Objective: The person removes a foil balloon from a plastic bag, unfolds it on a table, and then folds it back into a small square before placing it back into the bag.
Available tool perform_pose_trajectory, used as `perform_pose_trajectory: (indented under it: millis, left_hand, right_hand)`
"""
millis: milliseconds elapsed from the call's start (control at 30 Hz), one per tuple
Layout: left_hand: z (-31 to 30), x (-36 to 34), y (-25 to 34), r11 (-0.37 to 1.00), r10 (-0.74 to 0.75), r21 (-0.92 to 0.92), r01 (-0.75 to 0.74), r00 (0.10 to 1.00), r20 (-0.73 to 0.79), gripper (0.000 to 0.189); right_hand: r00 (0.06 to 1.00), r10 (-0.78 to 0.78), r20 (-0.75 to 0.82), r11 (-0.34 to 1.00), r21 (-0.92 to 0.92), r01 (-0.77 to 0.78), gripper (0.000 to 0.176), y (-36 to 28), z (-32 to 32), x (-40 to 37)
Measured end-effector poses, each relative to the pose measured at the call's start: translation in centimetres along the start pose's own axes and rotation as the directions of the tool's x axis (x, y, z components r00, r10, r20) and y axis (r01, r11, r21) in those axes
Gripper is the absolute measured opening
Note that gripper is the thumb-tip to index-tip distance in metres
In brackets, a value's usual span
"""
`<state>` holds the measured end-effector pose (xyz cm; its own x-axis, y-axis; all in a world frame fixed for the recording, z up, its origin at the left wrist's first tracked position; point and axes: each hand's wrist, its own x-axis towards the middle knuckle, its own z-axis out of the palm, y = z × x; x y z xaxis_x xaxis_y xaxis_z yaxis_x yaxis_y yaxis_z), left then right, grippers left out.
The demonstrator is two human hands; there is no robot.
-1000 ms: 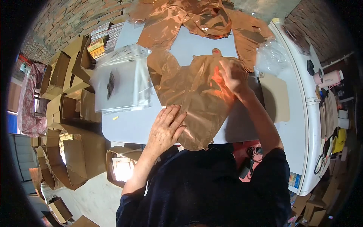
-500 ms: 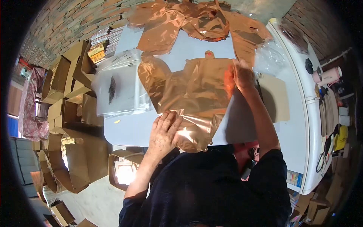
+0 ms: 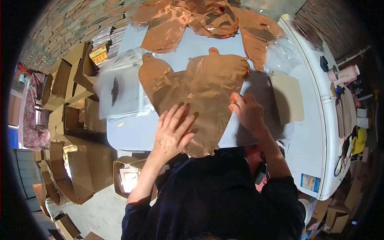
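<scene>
A flat copper-coloured foil sheet with rounded lobes (image 3: 200, 92) lies on the light table (image 3: 124, 138) in front of me. My left hand (image 3: 172, 132) rests on its lower left part, palm down with the fingers spread. Beside its right edge is my right hand (image 3: 249, 112), thumb and fingers apart, with nothing visible held. Orange-red light falls on its thumb and fingertips. More crumpled copper foil pieces (image 3: 168, 34) are spread at the far side of the table.
Clear plastic sheets (image 3: 134, 90) lie at the left and crumpled clear plastic (image 3: 282, 56) at the right, near a beige card (image 3: 290, 98). Open cardboard boxes (image 3: 94, 168) stand left of the table. A pink flask (image 3: 346, 74) is at the far right.
My right hand has let go of the foil's upper right edge and moved down toward me. My left hand has moved slightly up onto the foil, fingers wider apart. The foil lies flatter.
</scene>
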<state>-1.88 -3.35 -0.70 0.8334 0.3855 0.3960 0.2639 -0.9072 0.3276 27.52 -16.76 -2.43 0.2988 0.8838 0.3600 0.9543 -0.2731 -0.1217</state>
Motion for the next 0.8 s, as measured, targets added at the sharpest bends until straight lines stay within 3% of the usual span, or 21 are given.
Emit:
perform_pose_trajectory:
  millis: [133, 400, 500, 600, 700, 800]
  left_hand:
    - [2.0, -0.2, -0.1, 1.0, 0.005, -0.001, -0.005, 0.998, 0.065, 0.051]
    - [2.3, -0.5, 0.0, 0.999, -0.04, 0.01, 0.04, 0.999, 0.0, 0.049]
    - [2.3, -0.5, -0.1, 1.0, -0.029, 0.002, 0.029, 1.0, -0.001, 0.048]
    - [2.1, -0.6, -0.1, 0.999, -0.036, 0.001, 0.036, 0.999, 0.005, 0.049]
    - [2.0, -0.2, 0.1, 0.998, -0.039, -0.04, 0.039, 0.999, -0.006, 0.051]
    - [2.0, -0.2, 0.0, 0.998, -0.022, -0.057, 0.021, 1.0, -0.013, 0.053]
  right_hand:
    - [1.0, 0.001, 0.012, 0.999, -0.042, -0.001, 0.031, 0.1, 0.3, -0.4]
    - [1.0, -0.018, -0.018, 0.999, -0.041, 0.017, 0.03, -0.3, -0.1, -0.3]
    - [1.0, -0.022, -0.01, 1.0, -0.014, 0.022, 0.043, -0.1, 0.0, -0.4]
    - [1.0, -0.014, 0.019, 0.998, -0.054, 0.015, 0.033, -0.2, -0.3, -0.2]
    - [0.998, -0.041, -0.055, 0.999, -0.001, 0.041, 0.03, 1.0, -0.7, 0.6]
    - [0.97, -0.102, -0.218, 0.994, -0.063, 0.091, 0.019, 4.3, -1.0, 4.0]
